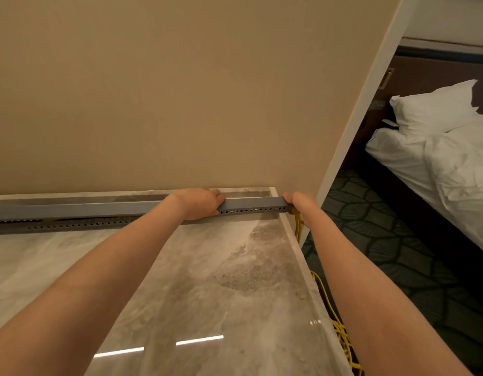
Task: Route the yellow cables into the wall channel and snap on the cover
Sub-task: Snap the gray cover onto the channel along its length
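A left hand (199,203), fingers curled over the light, probably springy grey cover (99,207) along the wall at the back of the marble surface (207,280), and a right hand (300,204), fingers hidden, at its end, where limp yellow cables (297,225) spill out.

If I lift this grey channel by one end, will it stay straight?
It would probably sag a little: the channel is long, thin and perforated. Likely light, being hollow: cables exit its end. It may slide easily on the glossy counter.
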Tool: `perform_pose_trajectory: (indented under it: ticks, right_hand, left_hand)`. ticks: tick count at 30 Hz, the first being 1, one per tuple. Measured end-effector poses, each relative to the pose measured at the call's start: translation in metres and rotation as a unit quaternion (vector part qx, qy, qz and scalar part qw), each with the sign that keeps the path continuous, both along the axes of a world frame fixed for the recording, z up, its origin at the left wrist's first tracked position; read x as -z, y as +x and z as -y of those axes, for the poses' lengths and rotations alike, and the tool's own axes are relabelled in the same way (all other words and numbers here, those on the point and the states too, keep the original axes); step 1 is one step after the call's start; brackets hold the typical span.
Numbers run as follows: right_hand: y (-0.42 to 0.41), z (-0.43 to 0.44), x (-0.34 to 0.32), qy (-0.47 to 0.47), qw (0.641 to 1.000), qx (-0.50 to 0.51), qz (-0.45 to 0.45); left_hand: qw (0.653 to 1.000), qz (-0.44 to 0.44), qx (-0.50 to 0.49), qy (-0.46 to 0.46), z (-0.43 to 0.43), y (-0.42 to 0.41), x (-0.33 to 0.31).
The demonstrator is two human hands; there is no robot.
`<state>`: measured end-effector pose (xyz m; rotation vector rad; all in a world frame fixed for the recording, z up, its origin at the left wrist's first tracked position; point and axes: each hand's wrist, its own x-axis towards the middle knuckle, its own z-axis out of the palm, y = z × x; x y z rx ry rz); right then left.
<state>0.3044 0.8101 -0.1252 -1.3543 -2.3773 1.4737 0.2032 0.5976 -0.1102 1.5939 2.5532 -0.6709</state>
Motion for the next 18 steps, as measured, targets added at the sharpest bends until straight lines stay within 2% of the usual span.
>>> perform_pose_trajectory:
  ticks: [5, 9, 12, 15, 18]
  right_hand:
    - [0.002, 0.006, -0.003, 0.024, 0.998, 0.003, 0.049]
    - [0.001, 0.009, -0.001, 0.032, 0.998, 0.029, 0.044]
    - [0.001, 0.013, 0.001, 0.073, 0.997, 0.026, -0.002]
    - [0.001, 0.018, 0.004, 0.104, 0.994, 0.011, -0.023]
    - [0.001, 0.019, 0.004, 0.094, 0.995, 0.01, -0.016]
  left_hand:
    - [0.999, 0.017, 0.014, 0.041, 0.006, 0.0, 0.005]
    - [0.992, 0.051, -0.016, 0.113, 0.017, 0.005, 0.015]
    - [0.985, 0.071, -0.032, 0.155, 0.025, 0.006, 0.021]
    - [0.985, 0.061, -0.029, 0.161, 0.027, 0.007, 0.02]
    - [0.987, 0.065, -0.027, 0.145, 0.026, 0.005, 0.015]
